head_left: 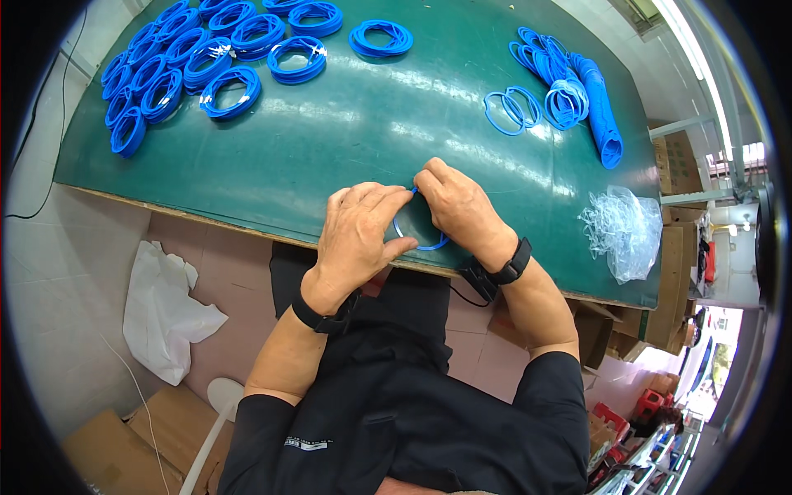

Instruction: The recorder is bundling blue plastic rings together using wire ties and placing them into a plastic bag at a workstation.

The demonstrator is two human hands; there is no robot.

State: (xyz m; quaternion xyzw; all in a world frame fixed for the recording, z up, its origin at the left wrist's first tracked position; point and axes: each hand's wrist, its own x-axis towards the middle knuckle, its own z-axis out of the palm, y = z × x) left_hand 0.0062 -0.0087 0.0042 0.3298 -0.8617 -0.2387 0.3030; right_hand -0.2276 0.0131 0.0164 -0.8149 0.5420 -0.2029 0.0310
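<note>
A thin blue ring lies at the near edge of the green table, partly covered by my hands. My left hand is curled at its left side, with the index fingertip and the thumb against it and a gap between them. On the far side of the ring, my right hand pinches it with fingers bent. The two hands' fingertips almost meet at the ring's top. Just what the right fingertips press on is hidden.
Several coiled blue ring bundles stand at the far left on the green table. Loose blue rings and a long blue stack of rings lie at the far right. Clear plastic bags lie near the right corner. Cardboard boxes stand beyond.
</note>
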